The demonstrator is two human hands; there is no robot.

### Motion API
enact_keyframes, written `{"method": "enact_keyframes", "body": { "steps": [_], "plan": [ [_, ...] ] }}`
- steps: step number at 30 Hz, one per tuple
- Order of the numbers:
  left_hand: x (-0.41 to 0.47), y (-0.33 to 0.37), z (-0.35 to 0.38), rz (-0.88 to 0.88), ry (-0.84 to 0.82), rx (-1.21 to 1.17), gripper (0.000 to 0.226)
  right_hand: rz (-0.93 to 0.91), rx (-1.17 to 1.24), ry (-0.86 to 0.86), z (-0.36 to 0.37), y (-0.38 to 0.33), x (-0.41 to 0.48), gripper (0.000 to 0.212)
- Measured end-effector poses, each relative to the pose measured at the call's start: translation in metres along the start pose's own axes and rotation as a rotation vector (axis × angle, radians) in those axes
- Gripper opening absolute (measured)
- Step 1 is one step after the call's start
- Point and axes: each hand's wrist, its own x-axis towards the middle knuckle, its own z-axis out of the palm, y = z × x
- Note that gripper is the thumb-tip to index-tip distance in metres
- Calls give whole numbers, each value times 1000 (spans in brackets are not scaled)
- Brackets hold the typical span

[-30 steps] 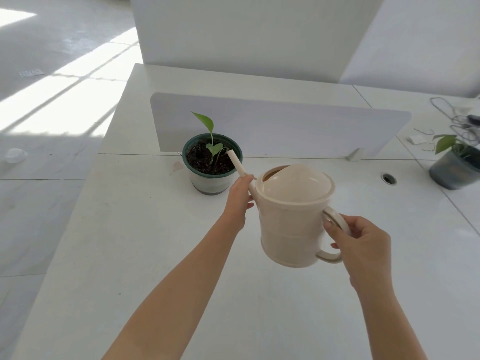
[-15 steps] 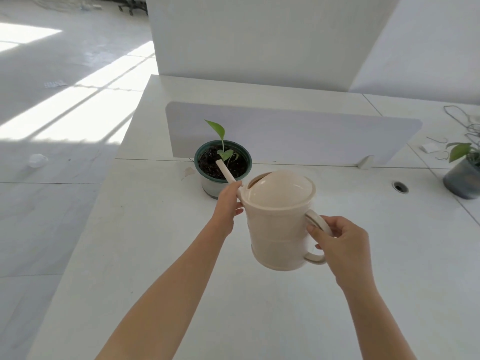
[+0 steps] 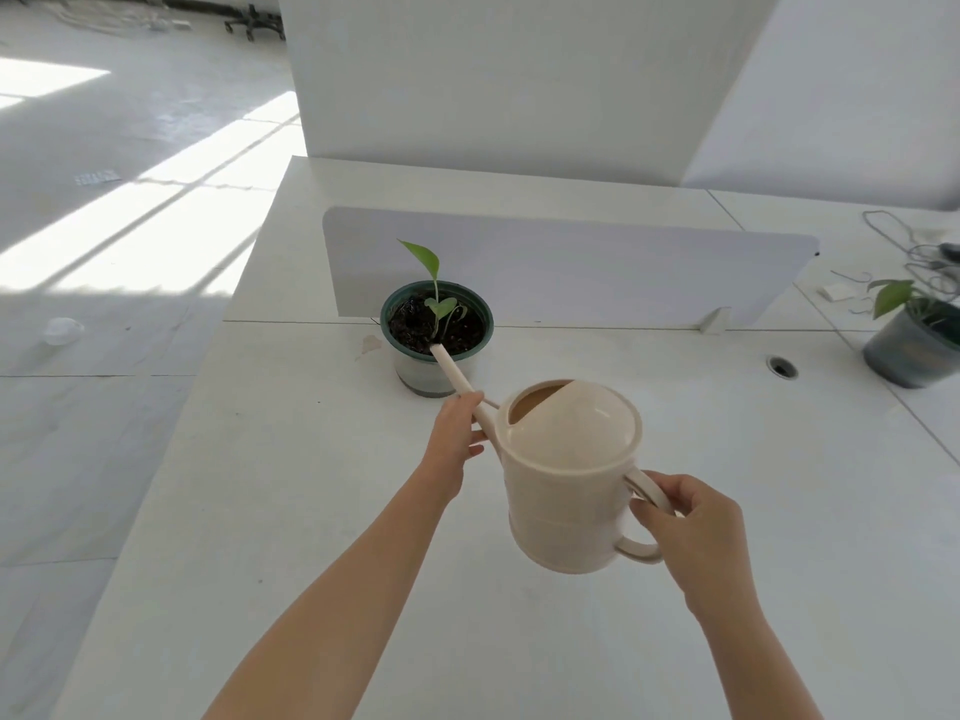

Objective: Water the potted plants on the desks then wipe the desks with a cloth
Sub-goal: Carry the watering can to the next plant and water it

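First pot (image 3: 436, 335) being watered
Can (image 3: 566, 491) is gripped by right hand (image 3: 696, 527) (handle) and left hand (image 3: 454, 444) (spout); second pot (image 3: 909, 350), wiping seemingly undone.

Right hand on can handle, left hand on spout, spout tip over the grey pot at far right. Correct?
Not quite. Head view: the spout tip is over the green-rimmed pot by the divider, not the grey pot. Right hand on the handle and left hand on the spout are right.
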Motion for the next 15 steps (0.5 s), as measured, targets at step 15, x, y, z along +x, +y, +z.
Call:
{"method": "enact_keyframes", "body": {
  "steps": [15],
  "plan": [
    [-60,-50,-42,21,142,-39,28,121,29,-86,-1,71,-13,27]
  ]
}}
